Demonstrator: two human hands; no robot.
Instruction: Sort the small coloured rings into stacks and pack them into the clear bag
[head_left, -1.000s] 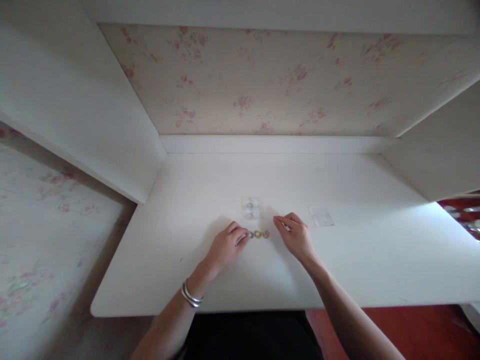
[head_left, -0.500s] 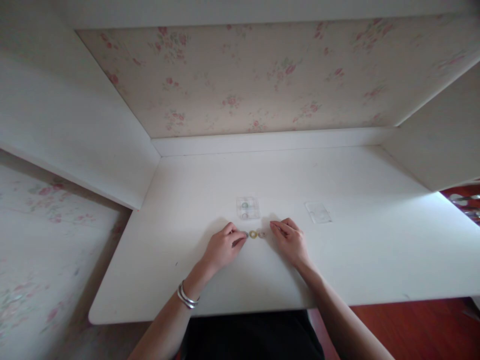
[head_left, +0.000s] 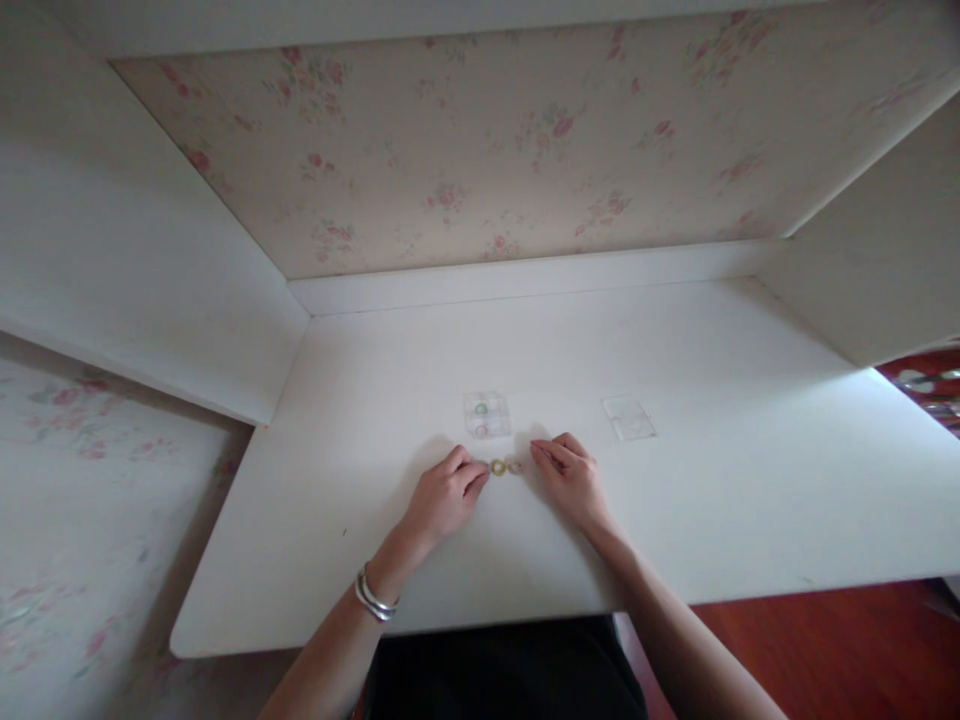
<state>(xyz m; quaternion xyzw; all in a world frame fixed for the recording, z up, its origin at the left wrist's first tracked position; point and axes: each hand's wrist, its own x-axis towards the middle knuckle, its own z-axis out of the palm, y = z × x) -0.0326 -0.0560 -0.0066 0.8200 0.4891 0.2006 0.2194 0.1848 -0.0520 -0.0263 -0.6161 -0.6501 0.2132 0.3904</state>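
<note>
My left hand [head_left: 447, 490] pinches a small grey ring [head_left: 486, 468] at the table's surface, mostly covered by the fingertips. Just right of it lies a yellow ring [head_left: 499, 467], and beside that a pale, see-through ring [head_left: 514, 465]. Thumb and forefinger of my right hand [head_left: 571, 478] are pressed together, just right of the pale ring and apart from it; whatever is between them, if anything, is too small to make out. Behind the row stands a clear compartment box [head_left: 501, 418] holding a green ring [head_left: 481, 409] and a pale ring [head_left: 481, 431].
A clear flat square [head_left: 628, 418], like a box lid, lies farther right on the white table [head_left: 375, 370]. White side panels and a flowered wall bound the table at left, right and back. A small dark mark [head_left: 344, 532] shows left of my left hand.
The view has shifted slightly, so everything sits a little farther left. My left fingertips cover more of the grey ring. Otherwise both hands and the rings are nearly where they were.
</note>
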